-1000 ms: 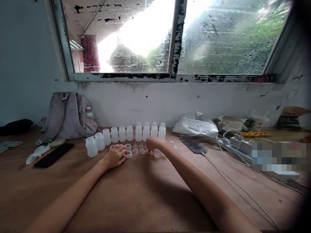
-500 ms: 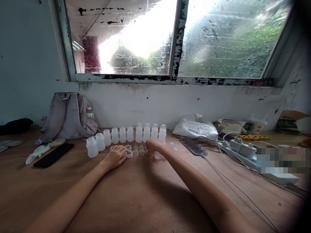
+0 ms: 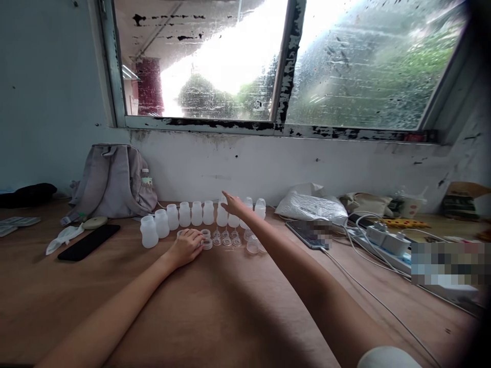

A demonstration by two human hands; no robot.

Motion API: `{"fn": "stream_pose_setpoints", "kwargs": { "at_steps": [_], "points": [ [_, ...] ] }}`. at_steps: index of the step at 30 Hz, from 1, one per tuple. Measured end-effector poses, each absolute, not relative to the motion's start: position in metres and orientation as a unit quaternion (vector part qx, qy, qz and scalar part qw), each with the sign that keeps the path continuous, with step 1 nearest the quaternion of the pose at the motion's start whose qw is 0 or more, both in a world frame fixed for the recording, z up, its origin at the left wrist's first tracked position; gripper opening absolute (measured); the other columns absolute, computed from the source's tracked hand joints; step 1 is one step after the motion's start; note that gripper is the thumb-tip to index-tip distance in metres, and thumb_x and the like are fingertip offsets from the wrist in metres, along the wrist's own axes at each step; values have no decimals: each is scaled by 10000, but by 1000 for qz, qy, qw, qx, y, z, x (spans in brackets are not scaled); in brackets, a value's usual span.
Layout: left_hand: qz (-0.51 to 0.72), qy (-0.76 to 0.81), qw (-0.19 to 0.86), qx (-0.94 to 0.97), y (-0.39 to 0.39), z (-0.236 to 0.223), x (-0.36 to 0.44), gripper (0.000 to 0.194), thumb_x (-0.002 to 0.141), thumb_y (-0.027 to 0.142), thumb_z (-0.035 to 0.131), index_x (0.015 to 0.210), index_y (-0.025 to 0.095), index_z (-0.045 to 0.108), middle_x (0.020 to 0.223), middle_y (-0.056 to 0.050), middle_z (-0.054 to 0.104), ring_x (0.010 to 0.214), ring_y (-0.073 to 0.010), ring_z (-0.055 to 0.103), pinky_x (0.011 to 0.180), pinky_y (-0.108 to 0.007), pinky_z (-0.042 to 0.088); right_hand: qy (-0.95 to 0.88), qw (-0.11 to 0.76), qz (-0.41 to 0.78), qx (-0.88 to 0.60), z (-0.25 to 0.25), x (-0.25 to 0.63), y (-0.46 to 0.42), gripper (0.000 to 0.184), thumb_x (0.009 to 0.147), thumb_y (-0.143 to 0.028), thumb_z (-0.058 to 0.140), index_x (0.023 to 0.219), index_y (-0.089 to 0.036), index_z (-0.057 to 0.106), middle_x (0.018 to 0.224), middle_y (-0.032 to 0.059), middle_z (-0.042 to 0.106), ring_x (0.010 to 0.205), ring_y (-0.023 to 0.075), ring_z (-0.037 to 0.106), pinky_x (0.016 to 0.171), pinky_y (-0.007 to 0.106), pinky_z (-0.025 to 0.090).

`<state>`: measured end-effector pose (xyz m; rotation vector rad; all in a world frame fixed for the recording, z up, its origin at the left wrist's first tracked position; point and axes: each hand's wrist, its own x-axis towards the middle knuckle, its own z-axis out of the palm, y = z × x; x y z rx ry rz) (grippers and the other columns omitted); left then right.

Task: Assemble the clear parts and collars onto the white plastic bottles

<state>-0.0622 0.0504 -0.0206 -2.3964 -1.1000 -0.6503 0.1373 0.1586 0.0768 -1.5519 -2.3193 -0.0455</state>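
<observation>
My left hand point(image 3: 187, 246) lies on the table with its fingers stretched over some translucent screw rings point(image 3: 207, 243). My right hand point(image 3: 232, 205) reaches across to the back row, its index finger pointing out and its thumb apart. It is at the top of a frosted baby bottle point(image 3: 222, 217), and I cannot tell whether it touches. To its right stand more baby bottles with domed tops point(image 3: 260, 208). Open-necked baby bottles point(image 3: 173, 217) curve away to the left. Clear bottle teats point(image 3: 226, 238) sit in short rows between my hands. Clear domed caps point(image 3: 252, 245) lie below my right wrist.
A grey backpack point(image 3: 115, 179), a black phone-like slab point(image 3: 89, 243) and a crumpled white plastic bag point(image 3: 65, 238) lie left. On the right are a silvery padded bag point(image 3: 310, 207), a phone point(image 3: 305, 234) on a cable and a power strip point(image 3: 399, 255) with chargers. A window is behind.
My right hand has moved up and back from among the teats to a bottle top, its fingers now apart. My left hand stays over the rings. The view has shifted slightly.
</observation>
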Motion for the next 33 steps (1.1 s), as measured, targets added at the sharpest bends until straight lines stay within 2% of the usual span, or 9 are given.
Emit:
{"fn": "stream_pose_setpoints", "kwargs": {
  "at_steps": [6, 11, 13, 16, 19, 22, 26, 31, 33],
  "points": [
    [-263, -377, 224, -859, 46, -19, -57, 222, 822, 265, 417, 978, 173, 546, 1008, -75, 558, 965, -198, 479, 853, -344, 355, -809, 186, -39, -556, 70, 145, 145, 413, 818, -397, 441, 1135, -159, 325, 923, 134, 576, 817, 246, 550, 603, 275, 362],
    [-321, -387, 250, -827, 34, 1, -43, 282, 845, 301, 389, 1081, 175, 477, 1084, -88, 528, 1026, -210, 456, 885, -357, 336, -816, 272, -49, -508, 77, 167, 110, 354, 807, -402, 442, 1048, -166, 333, 692, 41, 566, 667, 202, 547, 584, 274, 360],
    [-346, -405, 262, -804, 27, 15, -34, 375, 832, 363, 413, 1151, 167, 415, 1155, -113, 482, 1075, -233, 426, 895, -375, 328, -819, 335, -3, -465, 77, 178, 87, 341, 803, -403, 440, 1030, -176, 324, 605, -13, 526, 586, 167, 528, 564, 266, 372],
    [-360, -421, 267, -788, 20, 35, -20, 584, 763, 512, 461, 1209, 155, 343, 1162, -145, 472, 1072, -275, 434, 875, -406, 343, -828, 374, 156, -388, 77, 191, 48, 329, 814, -444, 391, 1018, -203, 297, 617, -44, 505, 471, 107, 488, 461, 220, 381],
    [-312, -418, 219, -824, 16, 45, -9, 545, 767, 549, 422, 1157, 171, 380, 967, -92, 577, 882, -229, 548, 697, -321, 435, -821, 364, 256, -358, 76, 200, 16, 344, 809, -464, 386, 1027, -217, 287, 697, -23, 525, 452, 86, 490, 378, 181, 364],
    [-256, -416, 187, -852, 9, 48, -3, 485, 783, 550, 382, 1090, 177, 426, 854, -58, 595, 748, -196, 573, 564, -265, 431, -832, 326, 243, -378, 76, 205, 2, 374, 763, -478, 465, 1008, -211, 372, 704, -10, 522, 468, 87, 497, 341, 161, 340],
    [-202, -415, 150, -874, -2, 48, -13, 437, 762, 531, 428, 1041, 195, 456, 849, -43, 602, 746, -198, 581, 567, -260, 426, -841, 270, 251, -396, 72, 219, 5, 340, 747, -484, 495, 890, -177, 469, 585, -10, 511, 439, 89, 474, 344, 176, 360],
    [-182, -502, 73, -842, -2, 39, -63, 368, 751, 471, 468, 1033, 234, 450, 901, -15, 614, 770, -205, 595, 589, -263, 429, -795, 317, 252, -452, 67, 270, 28, 399, 729, -507, 494, 938, -172, 438, 727, 33, 539, 564, 132, 541, 365, 193, 387],
    [-186, -532, 73, -823, 0, 31, -79, 391, 751, 479, 462, 1055, 234, 435, 909, -19, 617, 772, -216, 596, 595, -277, 432, -801, 278, 199, -492, 64, 287, 34, 407, 718, -492, 507, 977, -184, 442, 739, 27, 536, 544, 124, 523, 388, 204, 382]
  ]
}}
